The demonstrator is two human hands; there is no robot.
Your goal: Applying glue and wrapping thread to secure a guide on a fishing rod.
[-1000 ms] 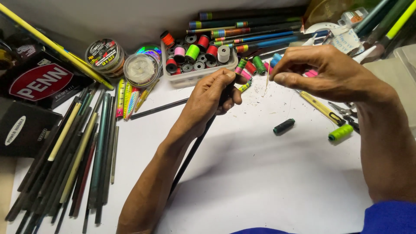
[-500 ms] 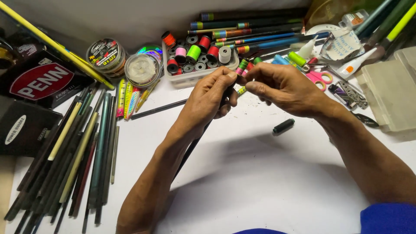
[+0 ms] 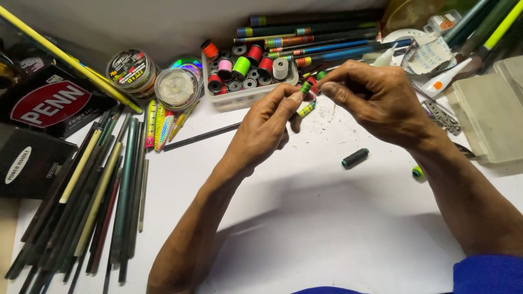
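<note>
Both hands meet above a white counter (image 3: 327, 228): left hand (image 3: 261, 133) pinches a thin rod (image 3: 303, 90) steady, right hand (image 3: 376, 100) pinches its green-wrapped tip, beside a tray of thread spools (image 3: 245, 73).

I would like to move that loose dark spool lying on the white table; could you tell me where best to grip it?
Pinch the dark spool across its middle from above; it lies on its side, apart from other things, so both long flanks look free.
</note>
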